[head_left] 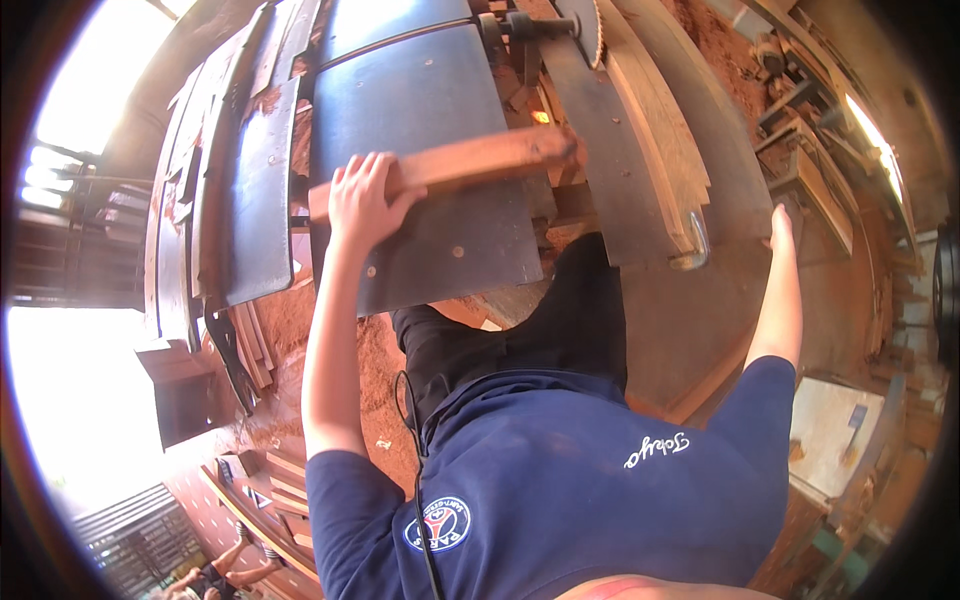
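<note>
— Nearest the camera, what is seen?

— Blue shirt is seen first, with a black cable hung down its front; dark trousers are seen past it.

— Where is the wood block?

— It is held above the grey tabletop, raised clear of it as far as can be told, with its far end pointed toward the saw blade at the top.

— How are the hands set?

— The left hand is closed over the near end of the block, fingers wrapped across its top. The left arm is stretched almost straight from the shoulder. The right hand is reached out to the side, by the edge of the curved planks; whether it is spread or closed on anything cannot be told, since only its back is shown.

— What could go wrong from here?

— The block is gripped at one end only, so it could be tipped or twisted out of the grasp by its own weight. If it is carried on toward the blade with one hand, it could be caught and thrown back. With the arm fully stretched, little control is left. The loose cable could be snagged on an edge. Footing could be lost on the red sawdust spread on the floor.
</note>
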